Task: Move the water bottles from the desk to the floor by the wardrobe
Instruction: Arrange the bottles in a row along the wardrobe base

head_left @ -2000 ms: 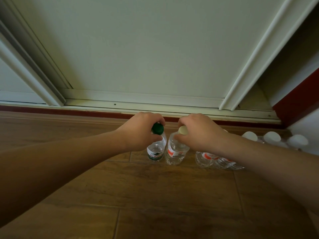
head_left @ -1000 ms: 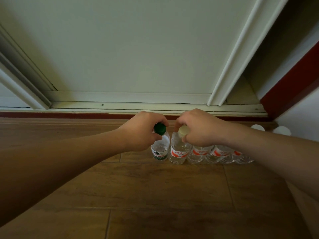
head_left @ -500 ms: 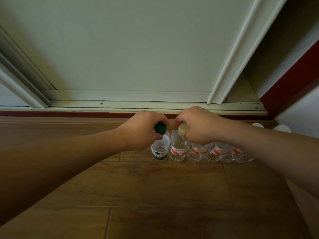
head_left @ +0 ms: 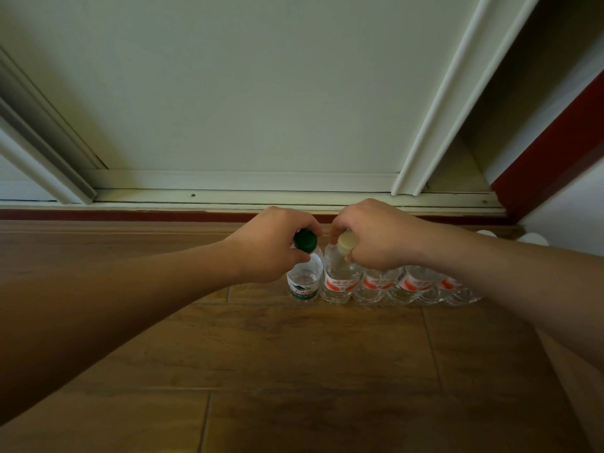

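A clear bottle with a green cap and green label [head_left: 304,282] stands upright on the wooden floor in front of the wardrobe. My left hand [head_left: 271,245] grips it at the cap. Touching its right side stands a clear bottle with a pale cap and red label [head_left: 338,284], held at the neck by my right hand [head_left: 379,237]. A row of several more red-label bottles [head_left: 408,286] continues to the right, partly hidden under my right forearm.
The wardrobe's pale sliding door [head_left: 261,93] and its bottom track [head_left: 248,199] run just behind the bottles, above a dark red skirting strip [head_left: 130,214]. Brown floorboards [head_left: 294,371] spread toward me. Two white caps [head_left: 532,238] show at the far right.
Both bottles have come down onto the floor and closed up against the row on the right. Both hands stay closed on the bottle tops.
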Action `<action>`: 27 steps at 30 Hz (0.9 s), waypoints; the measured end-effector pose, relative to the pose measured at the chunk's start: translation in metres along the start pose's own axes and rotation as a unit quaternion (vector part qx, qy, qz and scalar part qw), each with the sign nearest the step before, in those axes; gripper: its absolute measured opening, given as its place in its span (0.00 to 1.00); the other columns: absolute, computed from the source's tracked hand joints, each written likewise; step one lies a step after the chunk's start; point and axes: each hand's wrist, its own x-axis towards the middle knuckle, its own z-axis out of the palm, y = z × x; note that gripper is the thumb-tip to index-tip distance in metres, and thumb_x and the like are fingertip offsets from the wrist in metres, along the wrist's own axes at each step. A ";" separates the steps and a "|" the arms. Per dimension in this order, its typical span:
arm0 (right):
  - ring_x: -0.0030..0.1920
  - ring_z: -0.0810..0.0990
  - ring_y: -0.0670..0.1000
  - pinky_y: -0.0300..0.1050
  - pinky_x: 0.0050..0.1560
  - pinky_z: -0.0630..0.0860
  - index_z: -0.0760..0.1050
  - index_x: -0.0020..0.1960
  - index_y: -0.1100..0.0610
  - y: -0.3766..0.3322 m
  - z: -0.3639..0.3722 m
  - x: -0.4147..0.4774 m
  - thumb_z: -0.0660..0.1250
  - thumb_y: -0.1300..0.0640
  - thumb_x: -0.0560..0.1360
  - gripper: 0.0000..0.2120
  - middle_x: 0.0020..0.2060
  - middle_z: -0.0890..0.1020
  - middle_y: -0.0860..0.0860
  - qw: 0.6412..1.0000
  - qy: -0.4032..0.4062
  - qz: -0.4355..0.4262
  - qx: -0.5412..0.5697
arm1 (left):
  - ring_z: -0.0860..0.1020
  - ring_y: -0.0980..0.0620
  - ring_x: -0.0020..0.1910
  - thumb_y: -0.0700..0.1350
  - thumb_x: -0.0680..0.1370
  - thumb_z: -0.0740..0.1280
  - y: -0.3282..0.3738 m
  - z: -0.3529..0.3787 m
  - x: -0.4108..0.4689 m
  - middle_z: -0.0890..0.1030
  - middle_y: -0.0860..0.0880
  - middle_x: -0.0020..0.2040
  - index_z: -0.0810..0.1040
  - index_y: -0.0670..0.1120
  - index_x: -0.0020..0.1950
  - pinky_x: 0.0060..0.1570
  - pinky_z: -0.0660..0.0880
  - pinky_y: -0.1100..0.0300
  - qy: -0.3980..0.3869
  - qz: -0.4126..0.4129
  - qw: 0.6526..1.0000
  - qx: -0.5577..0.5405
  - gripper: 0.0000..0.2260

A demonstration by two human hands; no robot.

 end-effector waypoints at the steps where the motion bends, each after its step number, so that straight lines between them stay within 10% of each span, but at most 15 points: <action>1: 0.47 0.78 0.51 0.51 0.46 0.79 0.80 0.52 0.53 0.000 0.001 0.000 0.67 0.58 0.70 0.11 0.46 0.80 0.50 1.000 0.000 0.002 0.001 | 0.76 0.58 0.49 0.43 0.74 0.74 0.000 0.000 0.000 0.80 0.56 0.54 0.78 0.52 0.63 0.50 0.74 0.65 0.000 -0.001 1.000 0.000 0.18; 10: 0.50 0.73 0.46 0.35 0.39 0.67 0.77 0.61 0.49 0.003 0.003 -0.002 0.66 0.63 0.72 0.20 0.53 0.77 0.44 0.999 0.023 0.003 0.045 | 0.76 0.61 0.45 0.44 0.74 0.74 -0.002 0.002 0.002 0.79 0.59 0.50 0.78 0.55 0.61 0.46 0.73 0.67 0.001 -0.008 1.000 -0.016 0.17; 27: 0.51 0.77 0.49 0.46 0.49 0.77 0.78 0.61 0.50 0.009 0.013 0.003 0.69 0.57 0.70 0.19 0.53 0.81 0.47 0.998 0.059 0.019 0.024 | 0.76 0.60 0.48 0.47 0.74 0.74 -0.005 0.003 0.002 0.80 0.57 0.53 0.77 0.54 0.64 0.49 0.73 0.67 -0.002 -0.021 1.000 -0.019 0.19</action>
